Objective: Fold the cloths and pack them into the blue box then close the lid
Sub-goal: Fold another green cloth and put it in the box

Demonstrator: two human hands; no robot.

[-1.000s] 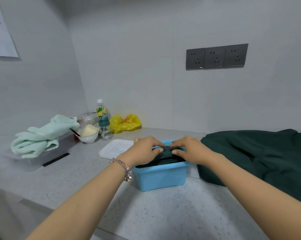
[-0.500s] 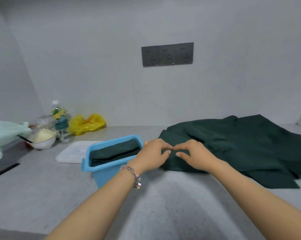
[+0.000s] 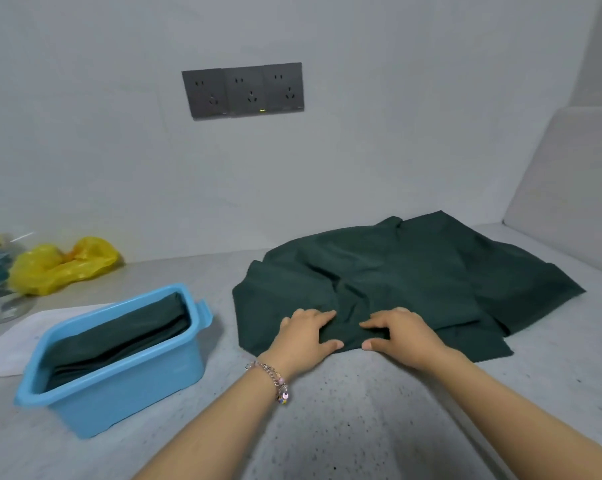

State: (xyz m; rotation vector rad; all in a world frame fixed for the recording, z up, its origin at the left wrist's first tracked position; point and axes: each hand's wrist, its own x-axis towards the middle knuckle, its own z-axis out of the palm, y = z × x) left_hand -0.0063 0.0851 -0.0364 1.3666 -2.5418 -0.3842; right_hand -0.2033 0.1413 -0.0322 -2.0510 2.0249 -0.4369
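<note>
So the dark green cloth pile (image 3: 407, 282) is sitting centre-right of the frame on the speckled counter (image 3: 344, 410), rumpled and layered, looks like more than one piece but I can't count them. Both hands are on its near edge, side by side. The left hand (image 3: 304, 336) lies on the fabric with its fingers pretty much straight and its thumb down at the hem, so pressing rather than gripping as far as I can tell. The right hand (image 3: 401, 332) looks the same, with fingers spread on top, the thumb at the edge and a small ridge of fabric bunched up between the two hands.

The blue box (image 3: 119, 386) is lower left, open, with a folded green cloth (image 3: 119, 336) already inside. The white lid (image 3: 12, 344) lies flat behind it, at the left edge.

My guess on handling: thin, light, floppy stuff, maybe a bit slick, so it won't hold a crease unless you smooth it flat. I'd take one layer by its corners or hem instead of grabbing the middle, or you'll drag the whole heap.

No readable writing or brands anywhere. The wall sockets (image 3: 244, 90) in the upper middle show only a tiny green light, and the yellow bag (image 3: 64, 265) at far left is plain
</note>
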